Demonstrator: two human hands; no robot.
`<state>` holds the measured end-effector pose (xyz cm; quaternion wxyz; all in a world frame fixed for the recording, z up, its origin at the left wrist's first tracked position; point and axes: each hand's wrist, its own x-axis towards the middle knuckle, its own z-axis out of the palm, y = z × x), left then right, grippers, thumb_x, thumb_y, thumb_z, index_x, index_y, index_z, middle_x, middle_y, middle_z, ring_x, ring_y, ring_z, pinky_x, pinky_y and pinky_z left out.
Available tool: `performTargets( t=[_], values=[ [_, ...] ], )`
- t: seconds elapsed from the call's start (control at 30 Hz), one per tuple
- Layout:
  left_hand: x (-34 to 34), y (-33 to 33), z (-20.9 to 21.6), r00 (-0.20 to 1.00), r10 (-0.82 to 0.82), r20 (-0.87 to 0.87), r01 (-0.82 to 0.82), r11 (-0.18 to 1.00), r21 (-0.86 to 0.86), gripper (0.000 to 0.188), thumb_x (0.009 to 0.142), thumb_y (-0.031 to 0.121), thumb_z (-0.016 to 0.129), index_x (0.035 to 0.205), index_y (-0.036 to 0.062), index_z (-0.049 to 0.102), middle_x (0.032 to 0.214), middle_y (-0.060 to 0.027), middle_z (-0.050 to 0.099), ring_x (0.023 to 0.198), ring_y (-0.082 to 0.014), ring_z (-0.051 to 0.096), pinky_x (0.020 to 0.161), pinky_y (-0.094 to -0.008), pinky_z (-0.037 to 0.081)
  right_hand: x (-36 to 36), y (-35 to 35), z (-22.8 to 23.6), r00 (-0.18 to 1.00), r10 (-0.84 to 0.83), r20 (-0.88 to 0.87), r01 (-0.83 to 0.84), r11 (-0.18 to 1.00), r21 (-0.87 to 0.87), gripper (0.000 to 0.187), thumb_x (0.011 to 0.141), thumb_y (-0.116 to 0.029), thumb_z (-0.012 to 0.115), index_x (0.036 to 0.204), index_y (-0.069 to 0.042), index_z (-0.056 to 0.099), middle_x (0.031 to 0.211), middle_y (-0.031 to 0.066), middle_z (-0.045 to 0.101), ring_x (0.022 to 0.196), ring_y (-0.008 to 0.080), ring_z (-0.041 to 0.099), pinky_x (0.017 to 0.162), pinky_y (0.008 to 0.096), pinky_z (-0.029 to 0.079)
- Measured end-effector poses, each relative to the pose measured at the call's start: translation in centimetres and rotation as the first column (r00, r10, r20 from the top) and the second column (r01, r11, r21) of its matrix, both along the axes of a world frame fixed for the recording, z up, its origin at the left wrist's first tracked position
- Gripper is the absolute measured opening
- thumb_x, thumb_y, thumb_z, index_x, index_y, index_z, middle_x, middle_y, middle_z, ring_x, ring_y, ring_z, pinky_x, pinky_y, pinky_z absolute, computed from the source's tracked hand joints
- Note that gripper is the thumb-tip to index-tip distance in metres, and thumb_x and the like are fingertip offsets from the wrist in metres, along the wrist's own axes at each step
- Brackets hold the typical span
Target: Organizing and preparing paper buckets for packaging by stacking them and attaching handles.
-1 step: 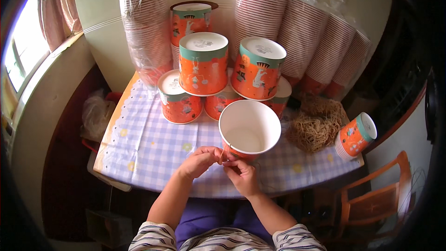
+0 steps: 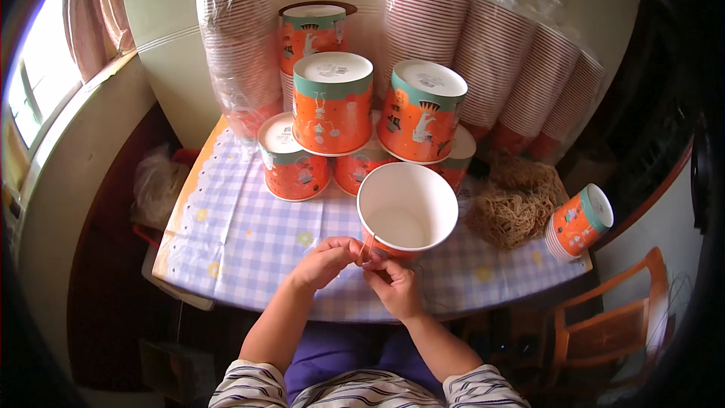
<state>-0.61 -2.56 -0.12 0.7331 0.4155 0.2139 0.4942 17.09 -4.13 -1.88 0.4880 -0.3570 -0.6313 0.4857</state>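
Working a thin cord (image 2: 368,242) at the near wall of the open bucket (image 2: 408,200) appears to be the step in hand. The bucket stands mouth up near the front edge of the cloth-covered table (image 2: 264,245). The left hand (image 2: 332,261) pinches the cord just below the rim; the right hand (image 2: 394,285) has its fingertips drawn narrow beside it, but whether they grip the cord cannot be told. For good results, steady the bucket, use fingertips only, and pull evenly so that the paper wall does not tear or buckle. Loose cords (image 2: 513,208) lie to the right. Labels: the inverted buckets (image 2: 332,117) carry small dark print on their white bases, too small to read; their orange sides show pale figures.
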Motion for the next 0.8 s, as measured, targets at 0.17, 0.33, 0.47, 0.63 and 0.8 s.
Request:
performTargets(
  t=[0.17, 0.33, 0.47, 0.63, 0.8],
  values=[
    [0.1, 0.1, -0.4, 0.996, 0.023, -0.090, -0.028, 0.998, -0.056, 0.014, 0.080, 0.007, 0.047, 0.082, -0.0003, 0.059, 0.088, -0.0096, 0.063, 0.085, -0.0180, 0.060, 0.081, -0.0301, 0.045, 0.4, -0.1, 0.4, 0.998, 0.064, 0.019, -0.061, 0.991, -0.122, 0.013, 0.082, -0.004, 0.067, 0.095, -0.002, 0.066, 0.082, 0.0002, 0.066, 0.073, 0.0071, 0.059, 0.067, 0.0226, 0.047],
    [0.0, -0.1, -0.3, 0.988, 0.071, -0.134, -0.078, 0.996, -0.051, 0.011, 0.084, 0.009, 0.051, 0.082, 0.0020, 0.060, 0.081, -0.0047, 0.063, 0.082, -0.0134, 0.059, 0.081, -0.0286, 0.045, 1.0, -0.6, 3.4, 0.947, -0.030, 0.321, -0.057, 0.964, 0.259, 0.019, 0.078, -0.008, 0.070, 0.094, -0.001, 0.065, 0.087, 0.0084, 0.067, 0.082, 0.0194, 0.064, 0.073, 0.0301, 0.050],
    [0.6, -0.2, 0.2, 0.943, 0.193, -0.273, -0.187, 0.981, 0.046, 0.008, 0.083, 0.006, 0.053, 0.081, 0.0003, 0.059, 0.081, -0.0052, 0.060, 0.074, -0.0145, 0.058, 0.071, -0.0282, 0.046, 1.2, -0.5, 4.2, 0.933, -0.216, 0.288, 0.098, 0.923, 0.373, 0.016, 0.078, -0.009, 0.070, 0.090, 0.000, 0.064, 0.086, 0.0109, 0.066, 0.082, 0.0224, 0.065, 0.074, 0.0317, 0.050],
    [1.4, -1.4, 0.6, 0.874, 0.283, -0.395, -0.229, 0.957, 0.177, 0.009, 0.084, 0.007, 0.057, 0.078, 0.0012, 0.057, 0.075, 0.0004, 0.053, 0.065, -0.0096, 0.045, 0.060, -0.0241, 0.038, -0.6, -0.2, 3.8, 0.949, -0.259, 0.180, 0.209, 0.944, 0.255, 0.014, 0.081, -0.008, 0.069, 0.089, 0.001, 0.063, 0.084, 0.0095, 0.066, 0.071, 0.0171, 0.065, 0.066, 0.0271, 0.051],
    [2.0, -1.8, 0.0, 0.728, 0.517, -0.452, -0.269, 0.820, 0.505, 0.005, 0.083, 0.003, 0.056, 0.079, -0.0003, 0.055, 0.077, -0.0012, 0.053, 0.070, -0.0085, 0.047, 0.060, -0.0214, 0.038, -0.4, -0.1, 4.0, 0.960, -0.239, 0.146, 0.203, 0.953, 0.223, 0.013, 0.080, -0.007, 0.070, 0.087, 0.002, 0.064, 0.084, 0.0095, 0.066, 0.071, 0.0172, 0.065, 0.065, 0.0268, 0.051]
  ],
)
